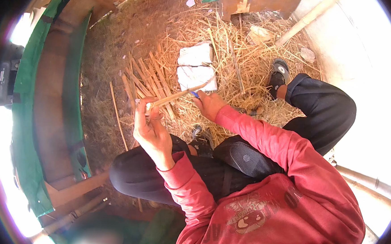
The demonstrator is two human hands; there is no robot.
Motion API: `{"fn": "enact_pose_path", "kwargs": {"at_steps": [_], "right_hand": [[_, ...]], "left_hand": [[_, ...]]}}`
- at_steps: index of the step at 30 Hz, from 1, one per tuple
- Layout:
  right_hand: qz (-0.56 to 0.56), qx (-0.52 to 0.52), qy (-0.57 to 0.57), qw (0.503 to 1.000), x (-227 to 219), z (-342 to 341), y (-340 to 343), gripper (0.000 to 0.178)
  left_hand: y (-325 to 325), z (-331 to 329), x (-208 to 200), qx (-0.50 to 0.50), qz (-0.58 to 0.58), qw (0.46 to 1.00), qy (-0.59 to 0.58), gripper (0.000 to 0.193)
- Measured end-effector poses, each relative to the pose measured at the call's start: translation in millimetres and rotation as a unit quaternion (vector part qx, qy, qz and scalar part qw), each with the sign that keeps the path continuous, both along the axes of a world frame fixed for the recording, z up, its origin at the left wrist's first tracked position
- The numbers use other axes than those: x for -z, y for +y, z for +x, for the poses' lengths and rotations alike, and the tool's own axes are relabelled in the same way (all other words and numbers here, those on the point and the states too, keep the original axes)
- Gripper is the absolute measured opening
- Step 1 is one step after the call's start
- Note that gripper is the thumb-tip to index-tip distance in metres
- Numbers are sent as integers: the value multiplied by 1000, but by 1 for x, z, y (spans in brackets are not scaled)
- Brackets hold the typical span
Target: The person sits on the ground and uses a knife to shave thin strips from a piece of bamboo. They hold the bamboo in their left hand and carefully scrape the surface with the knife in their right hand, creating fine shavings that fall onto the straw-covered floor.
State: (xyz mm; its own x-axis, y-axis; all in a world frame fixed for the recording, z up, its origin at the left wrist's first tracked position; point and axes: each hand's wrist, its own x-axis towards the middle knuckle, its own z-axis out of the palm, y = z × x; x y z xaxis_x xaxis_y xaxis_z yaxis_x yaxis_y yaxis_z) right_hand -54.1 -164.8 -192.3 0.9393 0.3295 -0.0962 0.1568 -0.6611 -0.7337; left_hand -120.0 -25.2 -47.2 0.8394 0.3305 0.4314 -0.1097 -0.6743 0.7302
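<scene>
- Left hand (pixel 153 132) pinches one end of a wooden strip (pixel 172 98), raised between both hands.
- Right hand (pixel 211 106), closed round a blue tool (pixel 195 95), seems to be shaving it; another stroke calls for a steady pinch.
- Beyond: loose strips (pixel 144 77) beside white blocks (pixel 195 75), straw (pixel 225 59); no container I can make out.

Red printed sweatshirt (pixel 285 197), dark trousers (pixel 326 107)
</scene>
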Motion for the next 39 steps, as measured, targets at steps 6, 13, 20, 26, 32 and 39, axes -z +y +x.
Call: {"fn": "enact_pose_path", "kwargs": {"at_steps": [6,13,20,26,32,39], "right_hand": [[-56,50,-7,997,96,22,-9,33],[-67,58,43,995,135,51,-1,36],[-172,61,63,981,204,66,-11,36],[-166,67,123,976,215,76,-13,38],[42,106,151,982,117,79,-8,37],[210,-46,-80,973,-121,-32,7,19]], "left_hand": [[-11,3,0,-13,7,1000,-26,16],[-15,7,0,6,-19,999,-37,14],[-11,4,3,-21,-49,998,-33,16],[-1,-1,7,-51,-75,995,-43,21],[-6,-1,5,-82,-74,991,-71,21],[-1,1,5,-43,-44,996,-72,22]]}}
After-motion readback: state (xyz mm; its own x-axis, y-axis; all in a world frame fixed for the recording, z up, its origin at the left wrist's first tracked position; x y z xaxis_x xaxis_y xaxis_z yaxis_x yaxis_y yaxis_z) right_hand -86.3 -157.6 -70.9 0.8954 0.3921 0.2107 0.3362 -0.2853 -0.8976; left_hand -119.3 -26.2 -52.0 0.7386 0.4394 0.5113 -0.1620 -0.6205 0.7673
